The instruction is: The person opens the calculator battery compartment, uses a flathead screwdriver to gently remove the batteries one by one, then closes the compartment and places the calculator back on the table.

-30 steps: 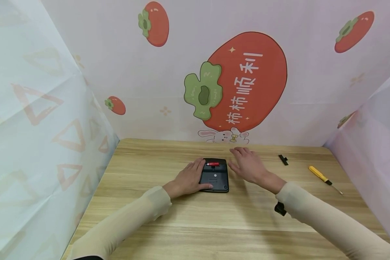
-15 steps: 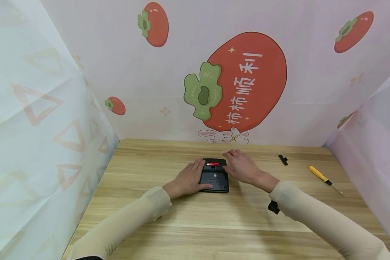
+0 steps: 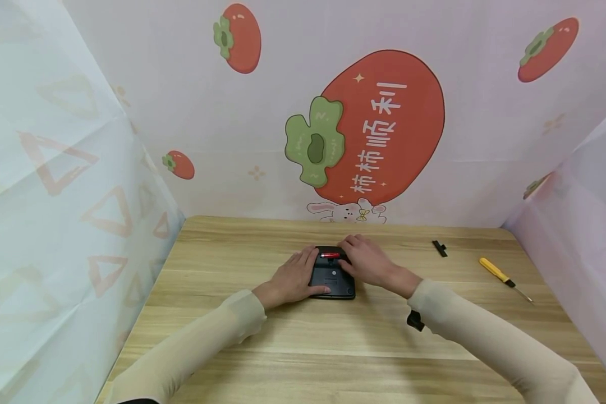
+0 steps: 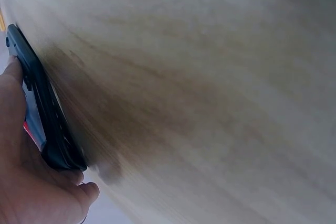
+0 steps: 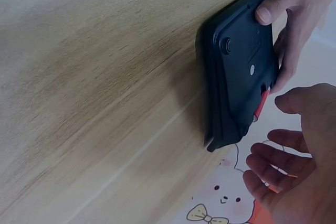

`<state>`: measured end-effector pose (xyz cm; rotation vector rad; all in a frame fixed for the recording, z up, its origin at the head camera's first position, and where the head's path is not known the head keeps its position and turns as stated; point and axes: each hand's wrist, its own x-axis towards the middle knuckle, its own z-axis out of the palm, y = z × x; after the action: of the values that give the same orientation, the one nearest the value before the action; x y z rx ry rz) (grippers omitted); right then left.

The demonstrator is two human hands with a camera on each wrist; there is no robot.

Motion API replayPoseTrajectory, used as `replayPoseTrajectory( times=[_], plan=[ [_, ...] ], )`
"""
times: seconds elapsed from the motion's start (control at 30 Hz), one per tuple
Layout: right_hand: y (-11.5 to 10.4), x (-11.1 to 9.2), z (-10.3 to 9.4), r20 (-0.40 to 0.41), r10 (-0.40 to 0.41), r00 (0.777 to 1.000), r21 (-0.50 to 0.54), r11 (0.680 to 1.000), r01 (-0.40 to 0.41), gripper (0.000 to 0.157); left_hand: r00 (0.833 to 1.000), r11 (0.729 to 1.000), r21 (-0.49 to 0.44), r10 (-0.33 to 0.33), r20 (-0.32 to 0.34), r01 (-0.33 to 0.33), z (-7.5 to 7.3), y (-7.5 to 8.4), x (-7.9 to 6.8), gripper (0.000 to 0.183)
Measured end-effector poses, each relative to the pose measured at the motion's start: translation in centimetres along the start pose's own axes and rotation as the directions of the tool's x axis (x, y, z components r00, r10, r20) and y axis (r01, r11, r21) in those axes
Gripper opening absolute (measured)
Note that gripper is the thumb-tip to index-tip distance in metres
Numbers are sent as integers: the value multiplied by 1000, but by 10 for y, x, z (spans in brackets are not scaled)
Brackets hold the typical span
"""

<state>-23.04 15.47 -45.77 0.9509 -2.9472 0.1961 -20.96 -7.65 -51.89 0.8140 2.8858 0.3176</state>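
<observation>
A small screened work booth, kind of room unclear: a persimmon-print backdrop (image 3: 278,101) at 12 o'clock, a left sheet (image 3: 65,219) at 9, a right sheet (image 3: 591,213) at 3, wood-grain surface (image 3: 303,348) at 6, screwdriver (image 3: 500,275) near 4.

Device (image 3: 337,285) black, battery (image 3: 330,255) at its twelve o'clock red; screwdriver (image 3: 495,272) at three o'clock yellow and black; table (image 3: 333,336) pale, wood-grained; sleeves (image 3: 197,342) cream; backdrop (image 3: 485,134) whitish, fruit prints (image 3: 416,120) red-and-green.

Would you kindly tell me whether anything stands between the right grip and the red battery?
Nothing visible does: in the right wrist view, only an open gap separates the right grip from the red battery on the black device. The left grip holds the other side, outside that gap.
</observation>
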Motion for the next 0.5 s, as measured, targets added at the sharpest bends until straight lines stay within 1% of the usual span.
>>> replayPoseTrajectory(
  times=[0.2,0.37,0.5],
  plan=[
    [-3,5,4,0,-31,1000,-15,999,31,42,1000,1000,-2,1,1,-1,1,-1,0,110],
    [-4,10,8,-14,-55,998,-8,998,54,36,1000,1000,-1,10,-11,-10,4,-3,1,108],
    [-4,14,10,-18,-62,998,0,998,62,32,1000,1000,6,7,1,-7,1,-2,1,109]
  ],
)
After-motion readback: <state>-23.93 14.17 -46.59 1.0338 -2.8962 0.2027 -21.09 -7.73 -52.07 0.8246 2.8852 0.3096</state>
